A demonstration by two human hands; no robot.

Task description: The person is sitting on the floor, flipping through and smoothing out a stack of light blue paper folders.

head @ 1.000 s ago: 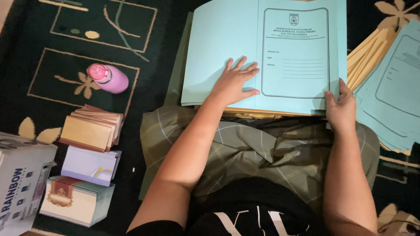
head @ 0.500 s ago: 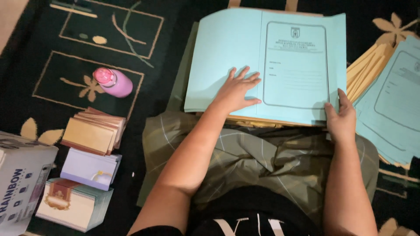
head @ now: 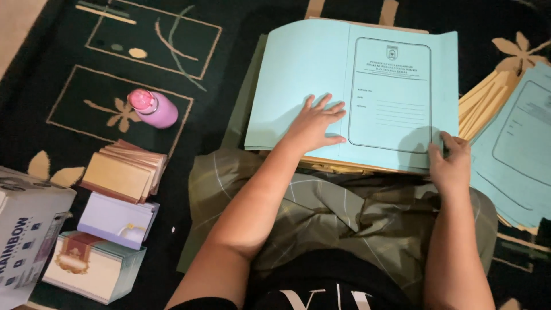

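Dark green carpet (head: 69, 63) with pale flower and line patterns covers the floor under everything. On the person's lap, over an olive checked cloth (head: 344, 218), lies a light blue paper folder (head: 298, 74), its printed cover face up. Its long axis runs left to right across the lap, and the framed print stands upright toward the person, top edge away from the body. The left hand (head: 313, 123) rests flat on the folder's left half, fingers (head: 321, 103) spread and pointing away from the body, gripping nothing. The right hand (head: 450, 163) is at the folder's near right corner, its fingers curled over that edge and pinching it, thumb on top. Beneath the folder a stack of yellowish folders (head: 344, 166) shows at the near edge.

Just right of the right hand, more yellow folders (head: 482, 106) fan out, with another pile of blue folders (head: 516, 161) over them. Well left of the left hand a pink bottle (head: 152, 108) lies on its side on the carpet. Nearer the body on that side sit three stacks of cards: tan (head: 120, 172), lilac (head: 117, 218) and a green-edged one (head: 92, 264), beside a white cardboard box (head: 26, 229).
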